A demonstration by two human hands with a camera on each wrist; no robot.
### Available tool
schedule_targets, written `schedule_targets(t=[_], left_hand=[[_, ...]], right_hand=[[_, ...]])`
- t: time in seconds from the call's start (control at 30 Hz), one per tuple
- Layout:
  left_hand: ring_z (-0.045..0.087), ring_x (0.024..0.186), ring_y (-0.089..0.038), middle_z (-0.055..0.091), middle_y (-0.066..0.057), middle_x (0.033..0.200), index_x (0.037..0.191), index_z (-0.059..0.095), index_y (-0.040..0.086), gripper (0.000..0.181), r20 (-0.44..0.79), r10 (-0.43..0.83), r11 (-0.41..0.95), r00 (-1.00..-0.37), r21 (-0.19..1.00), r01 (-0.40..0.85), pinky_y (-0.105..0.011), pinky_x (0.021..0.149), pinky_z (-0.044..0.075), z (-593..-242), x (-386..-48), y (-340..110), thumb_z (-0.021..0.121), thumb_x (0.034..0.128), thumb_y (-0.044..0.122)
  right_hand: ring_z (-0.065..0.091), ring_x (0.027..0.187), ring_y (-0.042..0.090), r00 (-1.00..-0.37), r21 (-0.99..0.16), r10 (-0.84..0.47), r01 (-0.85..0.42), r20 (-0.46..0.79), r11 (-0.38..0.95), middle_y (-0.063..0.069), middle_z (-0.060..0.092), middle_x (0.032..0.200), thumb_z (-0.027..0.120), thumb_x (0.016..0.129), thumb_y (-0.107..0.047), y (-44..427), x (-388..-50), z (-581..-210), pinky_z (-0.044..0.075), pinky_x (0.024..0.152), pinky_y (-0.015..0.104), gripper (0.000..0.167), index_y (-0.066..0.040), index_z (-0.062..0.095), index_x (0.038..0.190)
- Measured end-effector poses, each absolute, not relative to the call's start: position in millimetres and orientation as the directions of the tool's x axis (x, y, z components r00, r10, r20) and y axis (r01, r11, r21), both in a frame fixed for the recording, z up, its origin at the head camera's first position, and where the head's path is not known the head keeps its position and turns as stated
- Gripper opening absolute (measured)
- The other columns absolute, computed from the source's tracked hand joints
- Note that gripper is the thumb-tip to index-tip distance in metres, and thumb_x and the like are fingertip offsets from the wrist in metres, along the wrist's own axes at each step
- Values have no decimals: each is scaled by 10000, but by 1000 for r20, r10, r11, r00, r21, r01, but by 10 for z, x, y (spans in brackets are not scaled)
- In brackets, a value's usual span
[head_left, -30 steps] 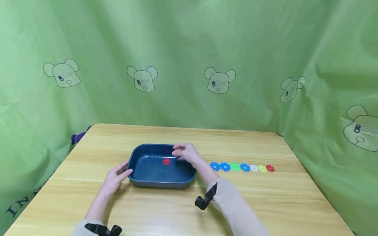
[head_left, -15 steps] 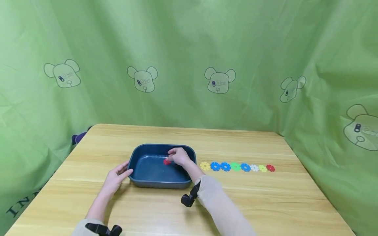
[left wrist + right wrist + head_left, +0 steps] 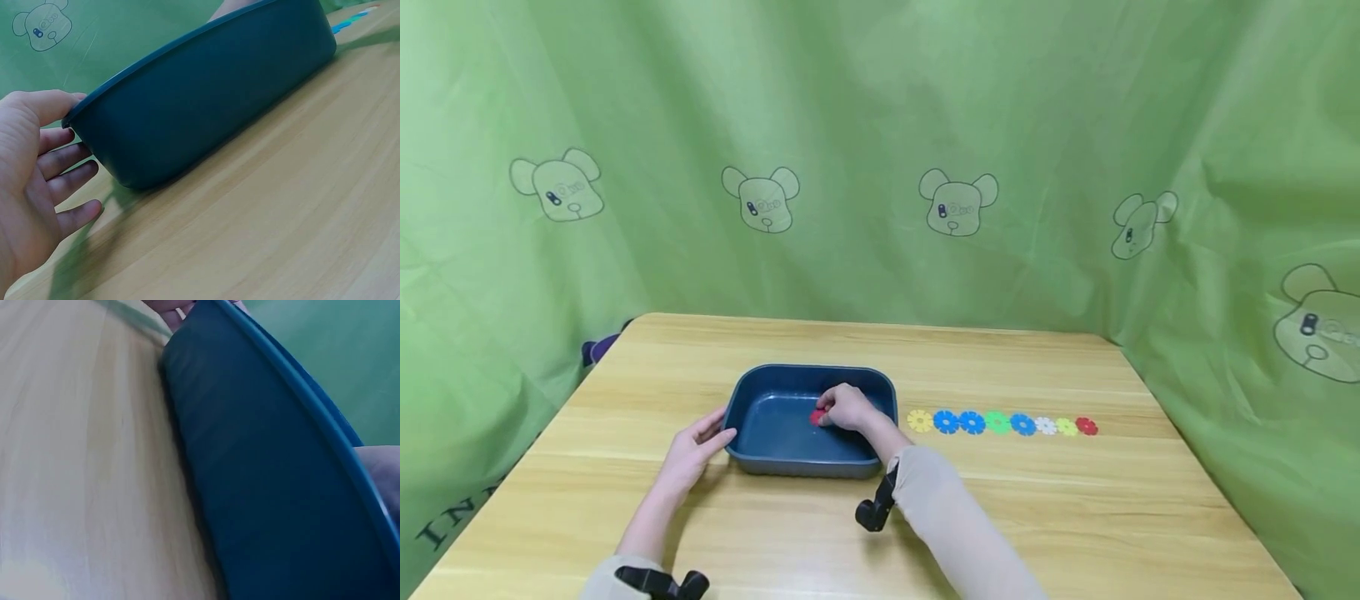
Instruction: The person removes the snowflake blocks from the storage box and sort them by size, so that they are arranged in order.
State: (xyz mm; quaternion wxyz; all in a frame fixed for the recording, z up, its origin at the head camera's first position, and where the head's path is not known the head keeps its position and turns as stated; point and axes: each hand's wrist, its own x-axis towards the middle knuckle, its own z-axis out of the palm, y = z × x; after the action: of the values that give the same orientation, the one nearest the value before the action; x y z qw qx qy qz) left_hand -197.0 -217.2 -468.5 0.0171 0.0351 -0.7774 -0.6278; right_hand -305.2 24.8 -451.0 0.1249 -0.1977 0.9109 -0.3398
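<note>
A dark blue rectangular plastic tub [image 3: 805, 468] stands on the table. At its left end my left hand [image 3: 688, 454] holds the rim, the thumb [image 3: 53, 103] over the edge and the fingers along the outer wall. Inside the tub, my right hand [image 3: 848, 408] pinches a red flower-shaped plastic disc [image 3: 817, 416] near the floor. In the right wrist view the tub wall hides most of that hand. Right of the tub lies a row of flower discs: yellow [image 3: 920, 421], several blue [image 3: 972, 422], green [image 3: 997, 422], white [image 3: 1046, 426], pale yellow [image 3: 1067, 427] and red [image 3: 1086, 426].
The wooden table [image 3: 1112, 500] reaches back to a green curtain [image 3: 865, 275] printed with bear heads. A purple object [image 3: 599, 348] shows beyond the table's left edge. Black wrist cameras [image 3: 876, 504] sit on both sleeves.
My right hand has moved left and down into the tub, onto the red disc. The yellow disc at the row's left end has come into sight. My left hand stays put.
</note>
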Motion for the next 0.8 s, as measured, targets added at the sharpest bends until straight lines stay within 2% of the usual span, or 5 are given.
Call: schedule_targets(t=[0.33,0.5,0.67,0.73,0.8], left_hand=[[377,1277,-287,404,-213,1390,1380,386,-37,541,-26,-82,207,-996,977,-42,-97,882,337,-4680,-1967,-2163,585,915,156],[375,1281,-281,401,-208,1394,1388,380,-25,544,-33,-78,206,-996,977,-49,-258,1003,324,-4682,-1971,-2175,582,919,164],[360,1293,-286,380,-203,1409,1405,354,-14,553,-42,-69,200,-997,978,-56,-397,1051,267,-4692,-1961,-2187,568,929,170],[361,1291,-296,382,-209,1406,1403,354,-18,555,-39,-67,205,-997,977,-53,-398,1049,273,-4697,-1962,-2187,569,929,174],[373,1285,-287,396,-200,1401,1397,370,-14,551,-39,-69,210,-997,976,-53,-330,1028,311,-4698,-1964,-2184,576,924,178]], right_hand=[[455,658,135,-881,-621,-464,-312,-95,719,-4,510,690,798,705,-68,247,-3007,-4501,377,591,232,218,-58,602,799],[459,634,140,-873,-583,-482,-353,-77,732,-1,511,706,782,729,-73,256,-2995,-4469,362,570,240,243,-87,561,830],[557,536,134,-871,-699,-482,-287,-94,655,43,567,697,708,763,53,279,-2985,-4468,491,509,246,178,-48,585,842],[588,504,163,-874,-765,-472,-224,-116,603,74,583,680,667,769,113,295,-2977,-4461,524,487,294,168,-15,596,851],[599,510,174,-876,-802,-463,-178,-135,570,93,587,662,636,777,141,315,-2969,-4445,536,503,320,170,1,606,868]])
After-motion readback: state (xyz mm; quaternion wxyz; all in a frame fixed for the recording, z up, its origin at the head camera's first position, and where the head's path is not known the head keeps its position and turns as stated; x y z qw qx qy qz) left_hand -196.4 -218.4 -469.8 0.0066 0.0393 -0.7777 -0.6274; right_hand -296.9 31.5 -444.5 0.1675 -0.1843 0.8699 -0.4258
